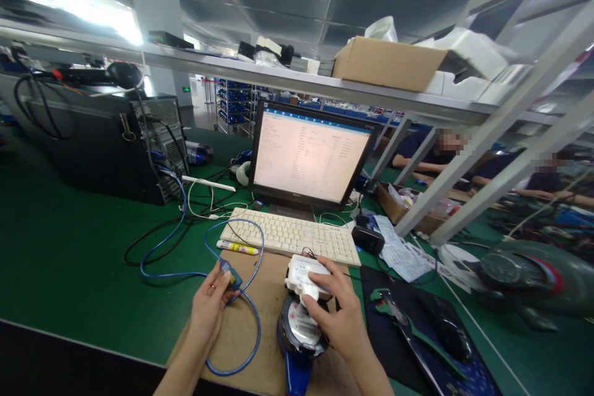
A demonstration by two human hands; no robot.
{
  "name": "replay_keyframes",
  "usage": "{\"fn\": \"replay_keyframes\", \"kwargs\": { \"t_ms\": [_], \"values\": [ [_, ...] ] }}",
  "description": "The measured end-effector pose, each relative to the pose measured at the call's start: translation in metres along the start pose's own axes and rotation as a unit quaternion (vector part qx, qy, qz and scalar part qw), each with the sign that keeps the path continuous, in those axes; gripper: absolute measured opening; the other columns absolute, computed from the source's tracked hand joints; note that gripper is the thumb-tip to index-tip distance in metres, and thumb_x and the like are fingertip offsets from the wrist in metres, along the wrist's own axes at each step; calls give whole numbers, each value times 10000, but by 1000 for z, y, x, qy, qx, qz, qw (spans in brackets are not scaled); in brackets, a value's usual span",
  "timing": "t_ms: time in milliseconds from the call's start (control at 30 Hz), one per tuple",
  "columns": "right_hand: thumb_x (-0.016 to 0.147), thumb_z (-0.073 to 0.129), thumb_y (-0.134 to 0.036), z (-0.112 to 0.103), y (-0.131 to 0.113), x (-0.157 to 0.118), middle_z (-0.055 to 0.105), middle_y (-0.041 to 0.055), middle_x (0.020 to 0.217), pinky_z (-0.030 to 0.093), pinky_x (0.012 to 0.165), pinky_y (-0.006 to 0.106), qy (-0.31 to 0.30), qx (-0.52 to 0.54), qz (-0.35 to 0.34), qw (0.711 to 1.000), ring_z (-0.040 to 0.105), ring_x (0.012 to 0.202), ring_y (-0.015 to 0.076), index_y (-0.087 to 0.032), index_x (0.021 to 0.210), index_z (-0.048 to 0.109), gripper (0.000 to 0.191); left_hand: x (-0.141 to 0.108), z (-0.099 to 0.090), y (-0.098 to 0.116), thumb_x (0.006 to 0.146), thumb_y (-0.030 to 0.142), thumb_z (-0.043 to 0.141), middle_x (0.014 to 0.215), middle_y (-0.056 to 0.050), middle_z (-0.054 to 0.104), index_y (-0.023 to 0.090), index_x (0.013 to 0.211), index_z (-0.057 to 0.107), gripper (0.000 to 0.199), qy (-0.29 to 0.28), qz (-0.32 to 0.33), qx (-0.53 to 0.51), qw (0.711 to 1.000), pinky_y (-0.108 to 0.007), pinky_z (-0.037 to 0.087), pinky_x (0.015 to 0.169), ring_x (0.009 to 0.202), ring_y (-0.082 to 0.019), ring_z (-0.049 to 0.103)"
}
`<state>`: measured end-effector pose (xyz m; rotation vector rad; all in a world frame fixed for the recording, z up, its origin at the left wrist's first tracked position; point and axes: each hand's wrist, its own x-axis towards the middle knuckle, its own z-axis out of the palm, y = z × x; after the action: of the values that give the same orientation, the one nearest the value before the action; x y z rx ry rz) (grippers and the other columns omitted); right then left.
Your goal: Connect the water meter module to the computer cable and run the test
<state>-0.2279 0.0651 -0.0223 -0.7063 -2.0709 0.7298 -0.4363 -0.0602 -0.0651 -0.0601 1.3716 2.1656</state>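
Note:
Between the thumb and fingers of my left hand (pixel 211 300) is a small blue-green connector (pixel 234 279) on a blue cable (pixel 258 328), which loops over the brown cardboard (pixel 241 346). My right hand (pixel 341 315) grips a white box-shaped module (pixel 299 271), thumb at its lower edge and fingers over its right side. Just below the module is a round metal-faced device (pixel 301 325) with a blue body, resting on the cardboard. The two hands are apart.
Behind the hands stand a white keyboard (pixel 292 235), a yellow-and-white marker (pixel 237 248) and a lit monitor (pixel 310 158). To the right lie a wrench (pixel 408 328), a black mouse (pixel 443 325) and papers (pixel 401 253). A computer case (pixel 93 142) stands left; people sit beyond the shelf posts.

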Motion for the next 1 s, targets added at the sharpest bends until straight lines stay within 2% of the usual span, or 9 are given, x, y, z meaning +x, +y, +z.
{"fn": "replay_keyframes", "kwargs": {
  "t_ms": [133, 367, 467, 600, 767, 833, 900, 1000],
  "values": [
    [751, 651, -216, -1, -2, 0, 528, 121, 1274, 501, 903, 364, -4, 8, 4, 1000, 534, 1162, 243, -205, 957, 634, 207, -1, 1, -1, 524, 102, 801, 813, -38, 681, 54, 1141, 557, 666, 8, 3, 18, 1000, -225, 557, 467, 553, -108, 608],
    [755, 648, -212, -1, -2, 0, 522, 119, 1281, 494, 905, 364, -6, 12, 7, 1000, 530, 1167, 240, -207, 969, 628, 214, -4, 4, 1, 517, 141, 808, 789, -22, 664, 25, 1237, 495, 794, 6, 9, 33, 999, -220, 562, 474, 549, -102, 595],
    [752, 648, -210, 0, -2, 1, 533, 110, 1272, 495, 902, 357, -1, 6, -1, 1000, 538, 1156, 237, -210, 960, 627, 210, -5, 4, 2, 488, 174, 822, 790, -20, 661, 19, 1272, 469, 873, 6, 12, 45, 999, -211, 559, 476, 546, -98, 589],
    [737, 657, -206, 1, -1, 1, 546, 102, 1264, 495, 903, 354, 12, -1, -10, 1000, 544, 1151, 233, -217, 1038, 595, 307, -4, 5, 2, 445, 236, 849, 761, -17, 653, 5, 1299, 444, 973, 5, 9, 58, 998, -211, 556, 477, 544, -99, 578],
    [746, 648, -212, 1, -3, 1, 534, 99, 1281, 496, 898, 337, -1, -1, 3, 1000, 538, 1158, 232, -211, 962, 606, 219, -3, 1, -2, 441, 334, 863, 784, -22, 648, 14, 1321, 426, 1033, -3, 11, 74, 997, -200, 544, 481, 541, -90, 569],
    [746, 644, -219, 1, -3, 0, 539, 103, 1279, 492, 907, 349, 2, -2, 7, 1000, 540, 1156, 234, -210, 1008, 593, 266, -3, 2, -1, 450, 360, 859, 813, -28, 646, 28, 1323, 426, 1028, -9, 12, 83, 996, -209, 546, 490, 553, -89, 567],
    [735, 646, -221, 1, -4, 1, 556, 105, 1261, 490, 916, 362, 9, -1, 11, 1000, 544, 1151, 236, -208, 1055, 571, 329, -3, 10, 3, 468, 373, 849, 878, -47, 649, 48, 1311, 438, 992, -18, 21, 88, 996, -216, 550, 507, 616, -103, 584],
    [710, 650, -218, 1, -5, 2, 576, 103, 1239, 489, 925, 375, 9, 4, 28, 1000, 553, 1141, 236, -201, 1083, 547, 388, -6, 39, 15, 531, 380, 811, 953, -81, 657, 75, 1257, 486, 851, -71, 57, 111, 990, -224, 553, 567, 745, -141, 620]
  ]
}}
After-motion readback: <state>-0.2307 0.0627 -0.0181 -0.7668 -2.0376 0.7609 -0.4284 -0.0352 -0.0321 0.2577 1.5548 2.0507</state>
